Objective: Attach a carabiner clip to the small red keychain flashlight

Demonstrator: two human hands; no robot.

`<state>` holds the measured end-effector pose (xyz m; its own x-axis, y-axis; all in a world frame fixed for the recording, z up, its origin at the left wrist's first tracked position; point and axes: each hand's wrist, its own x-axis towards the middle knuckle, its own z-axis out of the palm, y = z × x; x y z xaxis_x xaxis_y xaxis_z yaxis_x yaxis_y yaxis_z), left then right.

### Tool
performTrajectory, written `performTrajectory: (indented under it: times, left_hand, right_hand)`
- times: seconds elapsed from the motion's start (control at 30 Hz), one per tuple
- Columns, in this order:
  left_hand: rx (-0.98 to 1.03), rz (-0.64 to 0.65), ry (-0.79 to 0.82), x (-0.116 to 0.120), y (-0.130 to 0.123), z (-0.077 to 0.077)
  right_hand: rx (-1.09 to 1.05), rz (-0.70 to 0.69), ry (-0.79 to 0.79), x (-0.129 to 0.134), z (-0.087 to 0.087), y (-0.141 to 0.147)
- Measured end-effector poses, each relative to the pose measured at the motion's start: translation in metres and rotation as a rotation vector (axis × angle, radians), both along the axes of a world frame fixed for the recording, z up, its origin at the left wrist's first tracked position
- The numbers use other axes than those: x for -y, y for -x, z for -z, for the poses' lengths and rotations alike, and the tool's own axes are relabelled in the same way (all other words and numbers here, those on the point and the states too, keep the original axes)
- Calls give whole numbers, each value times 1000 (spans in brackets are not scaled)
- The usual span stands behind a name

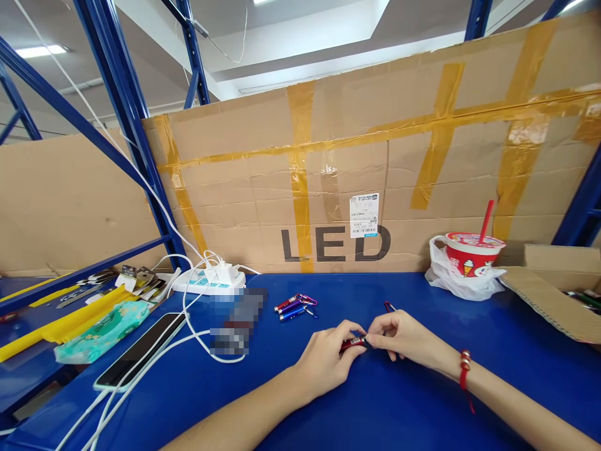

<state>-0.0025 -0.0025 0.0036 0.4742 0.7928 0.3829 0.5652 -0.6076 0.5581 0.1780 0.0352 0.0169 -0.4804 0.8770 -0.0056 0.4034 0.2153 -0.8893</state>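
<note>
My left forearm [248, 407] at 8 o'clock; left hand [328, 358], fingers clamped on red flashlight [352, 343], dial centre; right hand [399, 332], fingertips together at its 3 o'clock end; other flashlights [291, 308] at 10, red cup [472, 255] at 2

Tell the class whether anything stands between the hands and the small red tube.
Nothing visible does. The left hand holds the red tube directly, and the right hand is at its end. The clipped tubes lie farther back, to the left.
</note>
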Motion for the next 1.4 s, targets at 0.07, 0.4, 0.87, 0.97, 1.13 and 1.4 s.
performTrajectory:
  times: [0.07, 0.4, 0.87, 0.97, 1.13, 1.4]
  left_hand:
    - [-4, -9, -4, 0, 0, 0]
    - [-64, -49, -41, -1, -1, 1]
    - [-185, -74, -81, -2, -3, -1]
    - [-195, -72, -88, -1, -3, -1]
    - [-188, -44, -105, 0, -2, -1]
    - [-189, -3, -140, 0, -3, 2]
  right_hand:
    - [-2, -3, -6, 0, 0, -1]
    - [-14, -2, -37, -6, 6, -3]
    - [14, -57, -79, -9, 10, -4]
    - [43, -63, -69, -9, 10, -3]
    - [65, -100, -58, -11, 15, -5]
    - [89, -157, -35, -14, 16, -7]
